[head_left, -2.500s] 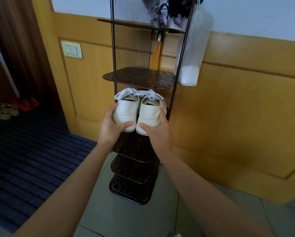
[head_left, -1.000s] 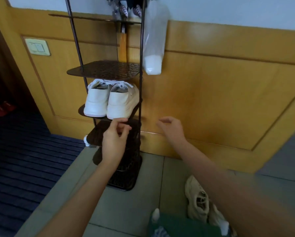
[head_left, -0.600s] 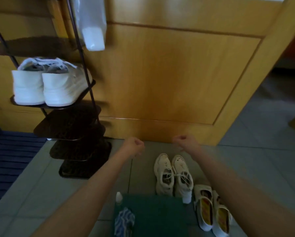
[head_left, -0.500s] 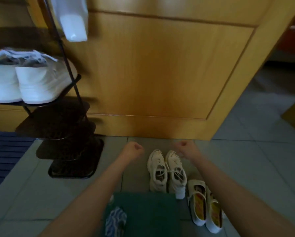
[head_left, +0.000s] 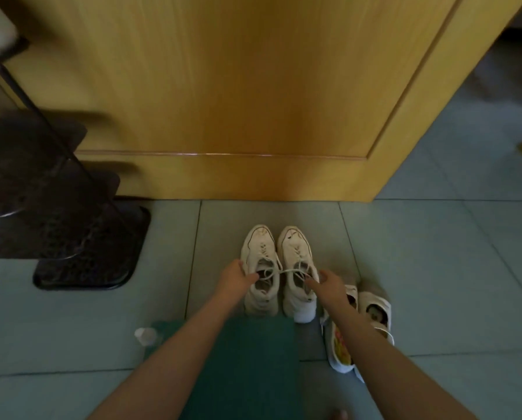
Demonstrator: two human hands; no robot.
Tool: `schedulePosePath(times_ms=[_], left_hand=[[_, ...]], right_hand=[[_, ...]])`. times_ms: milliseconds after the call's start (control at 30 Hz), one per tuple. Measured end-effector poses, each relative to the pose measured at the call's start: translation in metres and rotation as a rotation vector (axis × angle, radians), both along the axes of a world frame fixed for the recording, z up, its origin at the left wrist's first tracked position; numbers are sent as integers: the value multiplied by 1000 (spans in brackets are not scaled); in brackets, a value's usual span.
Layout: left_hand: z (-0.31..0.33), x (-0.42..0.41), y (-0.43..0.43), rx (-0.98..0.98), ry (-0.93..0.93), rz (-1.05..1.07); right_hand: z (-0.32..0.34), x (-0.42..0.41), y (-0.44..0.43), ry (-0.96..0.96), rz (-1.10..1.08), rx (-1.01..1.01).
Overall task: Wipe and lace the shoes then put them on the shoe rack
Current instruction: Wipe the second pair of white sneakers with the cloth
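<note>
**Both hands at the sneakers on the floor**

From the head view we look down at a pair of off-white sneakers (head_left: 279, 253) standing side by side on the tiled floor (head_left: 435, 268), toes toward the wooden panel (head_left: 223, 86). They are on the floor, well apart from the rack (head_left: 81, 268), which stands at the left against the same panel.

Our left hand (head_left: 237, 278) is at the outer side of the left sneaker (head_left: 259, 247). Its fingers (head_left: 250, 276) curl over the collar and grasp the edge of the opening.

Our right hand (head_left: 326, 281) is at the right sneaker (head_left: 294, 247). One finger (head_left: 310, 287) stretches out to the mouth of the shoe with the thumb raised above it. It touches the shoe, but we cannot tell whether it has closed on anything.

A loose lace (head_left: 287, 271) runs across from one sneaker's opening to the other, between our two hands.

Just behind the heels lies a green mat (head_left: 247, 359), partly under our forearms. A second pair (head_left: 374, 310) of white shoes sits just right of the sneakers, partly hidden by our right arm. A small white cap (head_left: 144, 336) lies left of the mat.
</note>
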State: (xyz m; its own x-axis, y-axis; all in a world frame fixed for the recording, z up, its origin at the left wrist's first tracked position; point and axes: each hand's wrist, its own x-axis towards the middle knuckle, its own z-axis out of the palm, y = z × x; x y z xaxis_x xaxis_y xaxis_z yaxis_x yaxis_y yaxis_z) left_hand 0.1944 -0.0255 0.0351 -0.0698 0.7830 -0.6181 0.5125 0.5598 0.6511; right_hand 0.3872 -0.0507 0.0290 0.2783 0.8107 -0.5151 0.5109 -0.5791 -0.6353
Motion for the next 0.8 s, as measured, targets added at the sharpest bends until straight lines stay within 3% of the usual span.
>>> schedulePosePath(times_ms=[433, 800], left_hand=[[-88, 17, 21, 29, 6, 39], [-97, 18, 14, 142, 61, 88]], right_hand=[[-69, 11, 22, -9, -55, 0], [-76, 17, 19, 61, -108, 31]])
